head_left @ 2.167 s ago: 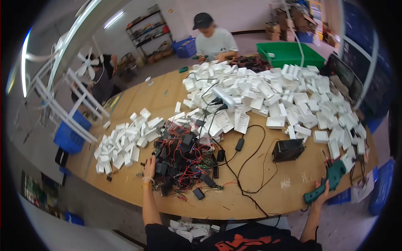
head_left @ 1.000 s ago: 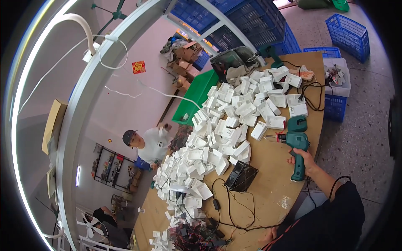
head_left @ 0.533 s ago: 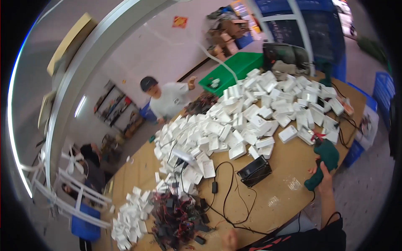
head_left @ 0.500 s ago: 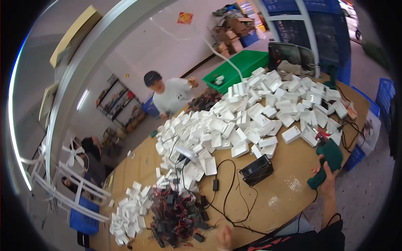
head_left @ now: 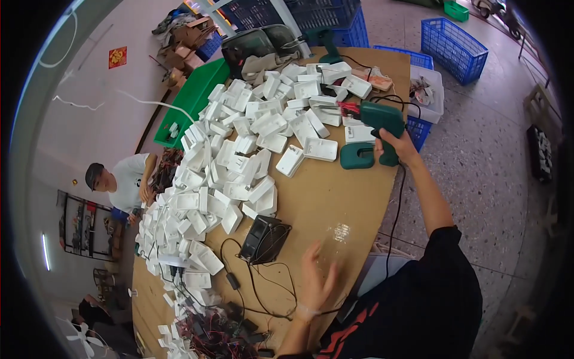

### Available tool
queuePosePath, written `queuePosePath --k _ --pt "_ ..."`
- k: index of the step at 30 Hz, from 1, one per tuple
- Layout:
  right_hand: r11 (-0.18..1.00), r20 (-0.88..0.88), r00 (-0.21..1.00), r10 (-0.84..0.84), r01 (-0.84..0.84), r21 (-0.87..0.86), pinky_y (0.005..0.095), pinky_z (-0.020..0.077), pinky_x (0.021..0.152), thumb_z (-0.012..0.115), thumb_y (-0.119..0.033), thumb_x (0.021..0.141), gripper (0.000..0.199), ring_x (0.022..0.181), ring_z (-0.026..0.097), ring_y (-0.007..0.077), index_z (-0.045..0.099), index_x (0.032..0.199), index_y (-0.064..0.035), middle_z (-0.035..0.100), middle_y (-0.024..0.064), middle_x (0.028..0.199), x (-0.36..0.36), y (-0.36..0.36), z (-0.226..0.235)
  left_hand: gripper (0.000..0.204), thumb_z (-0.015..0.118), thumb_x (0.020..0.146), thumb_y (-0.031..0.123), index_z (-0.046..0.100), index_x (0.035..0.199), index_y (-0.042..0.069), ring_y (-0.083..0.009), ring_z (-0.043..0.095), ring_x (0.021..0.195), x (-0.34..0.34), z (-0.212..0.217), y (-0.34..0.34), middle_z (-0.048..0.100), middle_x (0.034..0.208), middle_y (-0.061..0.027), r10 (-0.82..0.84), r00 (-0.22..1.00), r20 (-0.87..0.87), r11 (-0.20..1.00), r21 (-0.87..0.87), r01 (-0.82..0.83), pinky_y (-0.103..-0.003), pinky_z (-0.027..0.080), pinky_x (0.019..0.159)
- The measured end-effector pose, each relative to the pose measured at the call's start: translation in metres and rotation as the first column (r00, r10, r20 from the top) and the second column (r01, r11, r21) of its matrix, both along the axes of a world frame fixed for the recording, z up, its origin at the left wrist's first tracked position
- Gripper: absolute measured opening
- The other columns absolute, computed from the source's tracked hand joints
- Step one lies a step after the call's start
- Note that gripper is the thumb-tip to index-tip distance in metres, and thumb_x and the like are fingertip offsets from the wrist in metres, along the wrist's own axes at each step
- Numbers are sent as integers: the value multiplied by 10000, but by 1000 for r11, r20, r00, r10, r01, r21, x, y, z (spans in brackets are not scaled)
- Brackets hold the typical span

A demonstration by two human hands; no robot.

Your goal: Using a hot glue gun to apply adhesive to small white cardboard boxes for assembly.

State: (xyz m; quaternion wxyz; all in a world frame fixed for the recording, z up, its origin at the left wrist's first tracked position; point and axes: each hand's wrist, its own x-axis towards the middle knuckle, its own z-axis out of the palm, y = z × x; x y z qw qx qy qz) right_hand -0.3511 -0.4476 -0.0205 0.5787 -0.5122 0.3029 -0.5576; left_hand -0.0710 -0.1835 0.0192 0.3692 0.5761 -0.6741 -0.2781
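My right hand (head_left: 396,145) grips the handle of a green electric screwdriver (head_left: 375,122) that rests on the wooden table (head_left: 335,197) near its right edge, its red tip toward the pile. My left hand (head_left: 315,276) hovers open over the bare wood by the near edge, fingers spread, holding nothing. A small black box (head_left: 265,239) with cables lies just left of it. A big heap of white plastic housings (head_left: 239,155) covers the middle of the table.
A tangle of black parts and red wires (head_left: 215,335) lies at the lower left. A person in a white shirt (head_left: 128,179) works at the far side. A green tray (head_left: 191,99) and blue crates (head_left: 451,39) stand beyond the table.
The view has swung right and tilted. My left hand has moved from the wire tangle to the bare wood near the black box. My right hand keeps its hold on the green screwdriver.
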Motion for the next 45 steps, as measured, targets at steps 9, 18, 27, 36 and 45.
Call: queuePosePath --k 9,18,27,36,45 --pt "992 -144 983 116 -121 -26 250 448 547 790 -248 797 286 581 563 84 644 867 -12 621 32 678 9 -5 2 568 617 905 132 394 1407 -11 -399 355 1360 -82 -77 -203 394 1454 -227 -124 964 234 937 -293 191 -434 338 1091" --pt "975 -280 959 -31 -33 -222 283 482 758 848 -228 718 357 849 615 119 697 976 -33 680 32 886 19 -16 -13 476 573 902 40 481 1369 63 -355 407 1338 -81 -78 -214 473 1402 -201 -159 982 99 975 -143 172 -406 397 1054" --pt "934 -375 880 -291 175 -312 338 503 762 796 -215 758 393 895 664 235 661 1060 -3 687 156 994 42 4 -4 526 581 878 44 442 1384 21 -386 400 1331 -79 -90 -213 448 1408 -238 -128 963 239 931 -307 200 -424 351 1086" --pt "923 -403 844 -352 243 -298 333 448 797 728 -44 790 302 909 528 260 496 984 -30 507 146 1047 26 186 18 201 625 918 94 449 820 88 -104 471 697 -41 -41 -45 471 776 -12 158 754 -638 987 107 -117 -235 403 633" --pt "84 543 -414 731 -735 -673 265 238 379 653 -33 857 520 384 331 107 201 611 -106 367 22 504 62 172 101 265 489 991 186 370 771 100 -139 389 633 -3 -1 125 394 723 -21 41 380 -924 983 -30 -181 -285 352 612"
